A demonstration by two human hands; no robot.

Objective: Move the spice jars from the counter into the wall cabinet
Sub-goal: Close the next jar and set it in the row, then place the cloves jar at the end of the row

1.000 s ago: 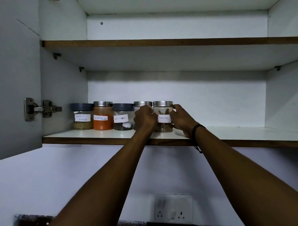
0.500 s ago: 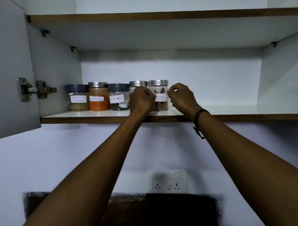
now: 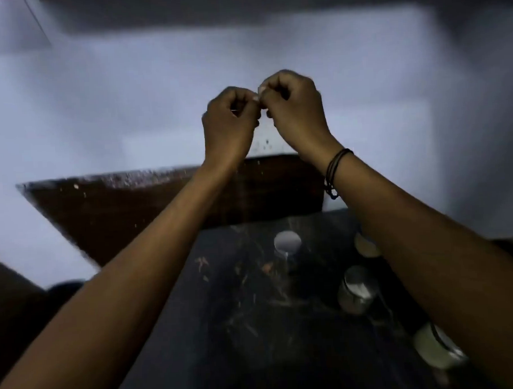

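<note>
The picture is blurred by motion. My left hand [image 3: 230, 119] and my right hand [image 3: 294, 110] hang side by side in front of the pale wall, fingers curled, nothing held in either. Below them several spice jars stand on the dark counter [image 3: 226, 328]: one with a silver lid [image 3: 287, 243] near the middle, a second silver-lidded jar [image 3: 356, 290] to its right, a pale jar [image 3: 435, 348] at the lower right, and one partly hidden behind my right forearm [image 3: 365, 247]. The wall cabinet is out of view.
A brown backsplash strip [image 3: 117, 206] runs along the back of the counter. A dark rounded object [image 3: 64, 289] shows at the left edge beside my left forearm. A dark band [image 3: 241, 6] crosses the top of the view.
The view has swung down from the cabinet shelf to the counter. Both hands have come off the jars on the shelf and now hover with nothing in them.
</note>
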